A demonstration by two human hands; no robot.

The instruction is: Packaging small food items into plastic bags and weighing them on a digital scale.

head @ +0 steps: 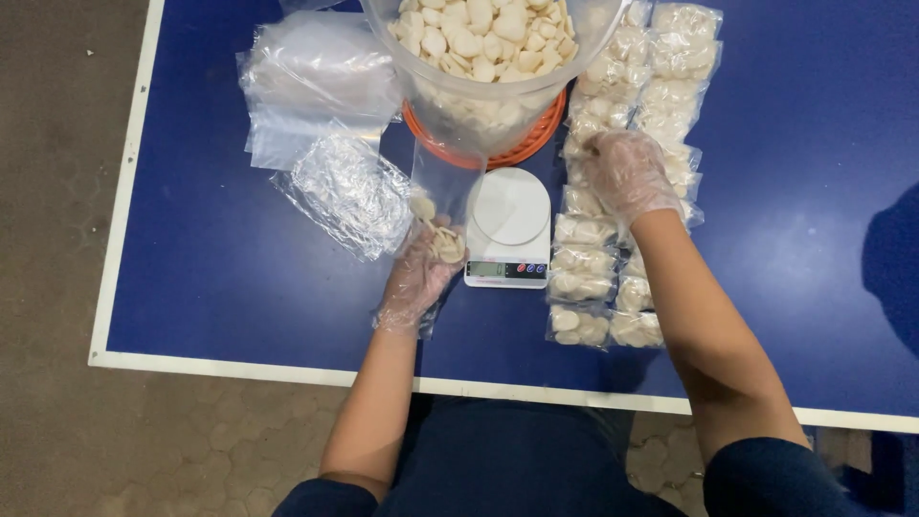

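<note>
Blue table (239, 287), crackers (483, 29) filling clear tub (584, 38)

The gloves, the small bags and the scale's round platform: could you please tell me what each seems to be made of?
Gloves: thin clear plastic film; it wrinkles loosely over the left hand and right hand.
Small bags: clear glossy plastic, since the pale chips show through and the surface glints.
Scale platform: smooth white, probably hard plastic; its matte sheen leaves this open.
</note>
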